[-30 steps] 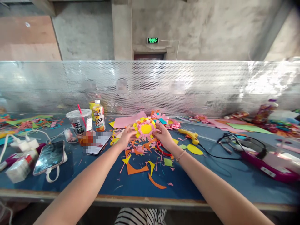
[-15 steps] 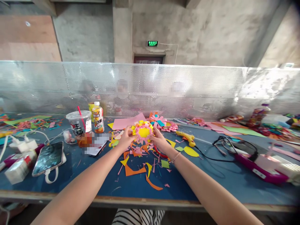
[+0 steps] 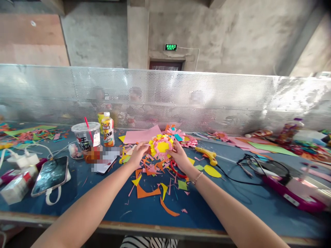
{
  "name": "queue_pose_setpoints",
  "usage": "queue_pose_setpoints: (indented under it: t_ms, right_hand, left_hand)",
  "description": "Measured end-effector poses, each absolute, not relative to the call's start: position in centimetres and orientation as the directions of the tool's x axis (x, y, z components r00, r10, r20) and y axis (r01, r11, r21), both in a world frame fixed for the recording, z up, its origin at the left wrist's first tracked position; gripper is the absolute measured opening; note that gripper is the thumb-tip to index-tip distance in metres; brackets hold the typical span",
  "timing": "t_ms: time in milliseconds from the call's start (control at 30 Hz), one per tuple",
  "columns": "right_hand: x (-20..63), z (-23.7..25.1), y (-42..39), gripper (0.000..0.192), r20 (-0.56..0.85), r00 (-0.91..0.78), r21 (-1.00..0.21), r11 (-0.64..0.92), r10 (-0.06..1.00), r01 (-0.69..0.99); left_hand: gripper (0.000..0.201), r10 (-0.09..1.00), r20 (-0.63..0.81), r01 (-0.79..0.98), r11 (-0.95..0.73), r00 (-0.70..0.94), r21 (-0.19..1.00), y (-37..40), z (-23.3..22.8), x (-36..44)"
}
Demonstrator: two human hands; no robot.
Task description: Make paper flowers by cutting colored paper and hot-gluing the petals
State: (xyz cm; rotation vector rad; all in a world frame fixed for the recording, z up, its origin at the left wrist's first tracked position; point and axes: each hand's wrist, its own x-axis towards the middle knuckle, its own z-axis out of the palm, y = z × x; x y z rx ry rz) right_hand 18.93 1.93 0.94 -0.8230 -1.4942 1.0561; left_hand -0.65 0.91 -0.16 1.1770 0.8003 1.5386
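Left hand: pinching the paper flower on its left edge.
Right hand: gripping the flower's right edge.
Table: carrying paper scraps.

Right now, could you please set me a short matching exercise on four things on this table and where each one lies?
Things:
1. paper flower
2. phone
3. glue gun
4. bottle

Places:
A. right of the right hand
B. between both hands
C. behind the cup, by the screen
D. near the table's left end

Pairs: 1-B, 2-D, 3-A, 4-C
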Motion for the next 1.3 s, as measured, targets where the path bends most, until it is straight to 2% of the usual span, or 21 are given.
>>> queue_pose_setpoints:
  t_ms: [133, 300, 467, 633, 733, 800, 867, 900, 933, 1000, 1067, 1133, 1300]
  right_hand:
    - [19.5, 0.9, 2.4, 0.049, 0.359, -0.141, -0.933, 0.359, 0.922, -0.029]
    - [19.7, 1.1, 2.5, 0.048, 0.396, -0.132, -0.918, 0.392, 0.909, -0.051]
    - [19.3, 1.1, 2.2, 0.051, 0.385, -0.198, -0.922, 0.386, 0.902, -0.033]
    - [18.8, 0.7, 2.0, 0.057, 0.365, -0.286, -0.925, 0.379, 0.886, -0.006]
    - [19.3, 0.9, 2.4, 0.049, 0.353, -0.271, -0.928, 0.372, 0.896, 0.02]
    - [20.2, 1.3, 2.9, 0.038, 0.379, -0.197, -0.909, 0.404, 0.904, 0.105]
    - [21.5, 1.5, 3.6, 0.031, 0.448, -0.132, -0.827, 0.466, 0.884, 0.316]
    - [22.2, 1.6, 3.9, 0.026, 0.494, -0.132, -0.742, 0.495, 0.86, 0.453]
    - [22.8, 1.5, 4.3, 0.022, 0.519, -0.171, -0.641, 0.513, 0.838, 0.571]
    - [23.7, 1.2, 4.9, 0.017, 0.509, -0.28, -0.467, 0.534, 0.814, 0.705]
    - [24.0, 0.8, 5.1, 0.017, 0.472, -0.393, -0.366, 0.581, 0.789, 0.727]
    - [23.6, 0.5, 4.8, 0.02, 0.458, -0.492, -0.319, 0.654, 0.74, 0.686]
    - [21.4, 0.6, 2.9, 0.023, 0.397, -0.683, -0.295, 0.79, 0.613, 0.538]
  left_hand:
    - [0.032, 0.978, 0.21, -0.414, -0.196, -0.011, 0.889, 1.4, -0.2, -1.2]
    - [0.031, 0.978, 0.185, -0.362, -0.209, -0.098, 0.908, 1.8, -0.2, -1.4]
    - [0.042, 0.972, 0.235, -0.302, -0.217, 0.022, 0.928, 1.3, -0.1, -0.7]
    - [0.038, 0.957, 0.274, -0.195, -0.252, 0.097, 0.948, 0.6, -0.1, -0.2]
    - [0.037, 0.954, 0.293, -0.238, -0.272, 0.058, 0.932, 0.6, 0.1, -0.4]
    - [0.037, 0.955, 0.292, -0.305, -0.262, 0.058, 0.916, 0.7, 0.4, -0.7]
    - [0.038, 0.956, 0.289, -0.374, -0.253, 0.043, 0.892, 0.9, 0.6, -1.1]
    - [0.038, 0.957, 0.288, -0.401, -0.256, 0.02, 0.879, 1.0, 0.7, -1.3]
    - [0.038, 0.958, 0.288, -0.422, -0.265, -0.011, 0.867, 1.2, 0.7, -1.5]
    - [0.038, 0.954, 0.281, -0.44, -0.297, -0.104, 0.847, 1.8, 0.6, -2.0]
    - [0.038, 0.943, 0.249, -0.418, -0.321, -0.219, 0.85, 2.5, 0.3, -2.3]
    - [0.039, 0.923, 0.219, -0.377, -0.334, -0.317, 0.864, 3.1, -0.1, -2.6]
    - [0.04, 0.909, 0.186, -0.349, -0.323, -0.372, 0.88, 3.6, -0.6, -2.7]
